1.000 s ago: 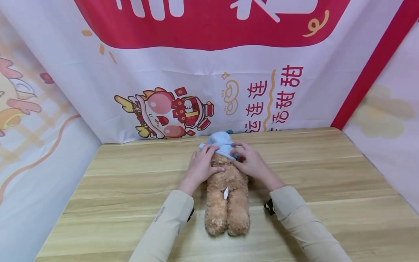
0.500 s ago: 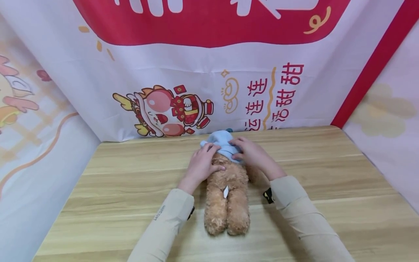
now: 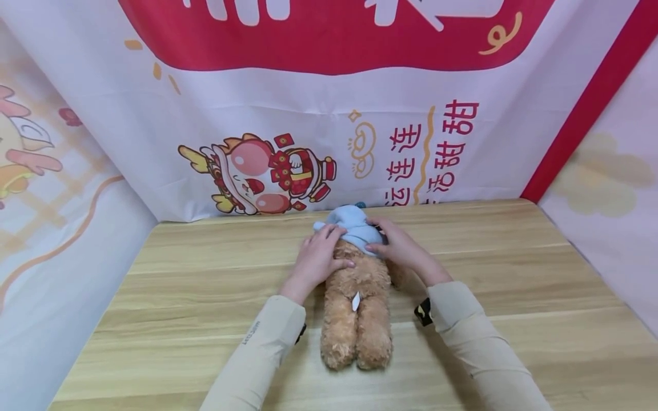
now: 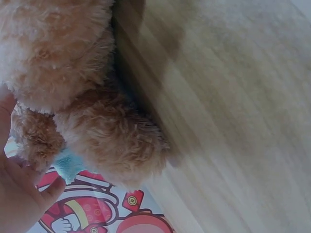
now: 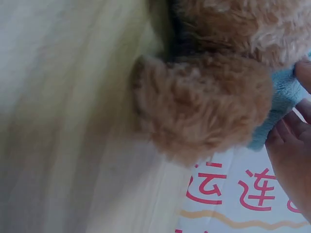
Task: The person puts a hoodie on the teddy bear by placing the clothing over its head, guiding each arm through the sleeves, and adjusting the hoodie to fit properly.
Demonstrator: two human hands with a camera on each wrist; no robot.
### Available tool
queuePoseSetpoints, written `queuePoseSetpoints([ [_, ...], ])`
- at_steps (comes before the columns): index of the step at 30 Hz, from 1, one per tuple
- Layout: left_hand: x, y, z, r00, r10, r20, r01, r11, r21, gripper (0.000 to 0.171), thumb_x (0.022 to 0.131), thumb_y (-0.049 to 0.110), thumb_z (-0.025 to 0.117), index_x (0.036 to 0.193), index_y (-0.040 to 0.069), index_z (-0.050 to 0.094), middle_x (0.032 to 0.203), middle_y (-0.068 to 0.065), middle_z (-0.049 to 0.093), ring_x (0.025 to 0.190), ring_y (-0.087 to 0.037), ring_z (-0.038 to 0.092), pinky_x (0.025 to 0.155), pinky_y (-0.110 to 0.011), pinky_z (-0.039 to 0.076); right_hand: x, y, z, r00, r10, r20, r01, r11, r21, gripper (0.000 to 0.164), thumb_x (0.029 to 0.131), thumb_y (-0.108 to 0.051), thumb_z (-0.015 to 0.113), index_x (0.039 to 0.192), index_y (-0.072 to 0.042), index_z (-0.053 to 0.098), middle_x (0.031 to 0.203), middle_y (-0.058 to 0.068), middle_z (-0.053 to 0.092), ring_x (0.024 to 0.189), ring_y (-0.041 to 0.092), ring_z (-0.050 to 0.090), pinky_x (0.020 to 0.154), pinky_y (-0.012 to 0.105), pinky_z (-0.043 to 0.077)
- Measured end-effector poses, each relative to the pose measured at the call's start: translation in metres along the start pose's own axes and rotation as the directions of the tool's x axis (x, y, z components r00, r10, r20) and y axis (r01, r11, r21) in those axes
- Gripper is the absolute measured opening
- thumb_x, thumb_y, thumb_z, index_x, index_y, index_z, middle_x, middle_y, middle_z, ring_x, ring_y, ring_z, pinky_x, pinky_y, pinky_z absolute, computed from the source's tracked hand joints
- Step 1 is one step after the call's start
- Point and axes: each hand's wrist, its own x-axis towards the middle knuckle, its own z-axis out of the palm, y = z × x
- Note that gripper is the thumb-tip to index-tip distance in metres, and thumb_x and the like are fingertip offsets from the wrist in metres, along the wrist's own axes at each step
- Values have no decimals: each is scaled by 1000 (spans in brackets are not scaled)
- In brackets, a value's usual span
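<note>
Briefly, compared against the head view of a second ago: found the bear in the same spot on the table, face down, legs toward the wearer, head toward the banner, blue garment bunched over head and shoulders. Logged the only clear change at the right hand: shifted a little outward and toward the banner, off the middle of the back and onto the garment's right edge. Read its grip as a pinch, thumb under the hem and fingers on top; confirmed in part by the right wrist view, with fingertips lying against blue cloth just beside a furry arm. Noted the hem on that side sitting slightly lower over the back than before, and more of the bear's arm showing below the right wrist. Saw almost no movement at the left hand: fingers close to straight, laid over the garment's left edge, thumb flat across the fur; no pinch visible there. Left wrist view adds only a sliver of blue between palm and fur. Judged from this: garment being worked along the bear's upper body from the right side, left side merely steadied, most of the back and both legs uncovered.
</note>
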Motion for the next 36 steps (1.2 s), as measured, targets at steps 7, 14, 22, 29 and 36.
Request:
queuePoseSetpoints([
  [7, 1, 2, 1, 999, -39, -10, 39, 999, 16, 76, 74, 49, 75, 138, 17, 46, 138, -10, 49, 124, -33, 49, 103, -48, 39, 3, -2, 3, 998, -9, -58, 7, 1000, -29, 38, 88, -12, 67, 121, 1, 54, 124, 21, 55, 117, 35, 53, 101, 49, 44],
  [14, 2, 4, 3, 999, -40, -29, 40, 999, 18, 73, 73, 49, 75, 132, 16, 49, 136, -10, 51, 121, -33, 49, 101, -47, 40, 1, 0, 12, 972, -114, -205, 105, 993, -57, 21, 79, -3, 72, 93, 0, 57, 97, 16, 58, 91, 28, 54, 82, 42, 47],
  [22, -1, 4, 9, 994, -33, -109, 30, 999, -22, 72, 72, 44, 78, 127, 8, 48, 129, -12, 54, 116, -32, 49, 102, -45, 40, 3, 1, 26, 910, -193, -367, 150, 979, -141, 19, 70, 7, 68, 71, -4, 53, 76, 10, 53, 74, 24, 48, 68, 34, 41],
  [29, 0, 2, -3, 999, 8, -35, -9, 1000, -26, 77, 74, 50, 75, 134, 10, 50, 134, -13, 52, 122, -33, 50, 105, -46, 42, 1, -1, 30, 887, -130, -444, 78, 988, -134, 21, 72, 5, 70, 71, -5, 52, 76, 10, 55, 74, 24, 51, 68, 35, 43],
  [36, 3, -10, -34, 977, 117, 176, -74, 970, -232, 47, 99, 21, 49, 143, 6, 42, 145, -18, 44, 135, -34, 41, 113, -48, 35, -1, 1, 31, 886, -111, -451, 67, 991, -112, 24, 76, 6, 69, 69, -5, 48, 74, 10, 51, 73, 25, 47, 67, 33, 40],
])
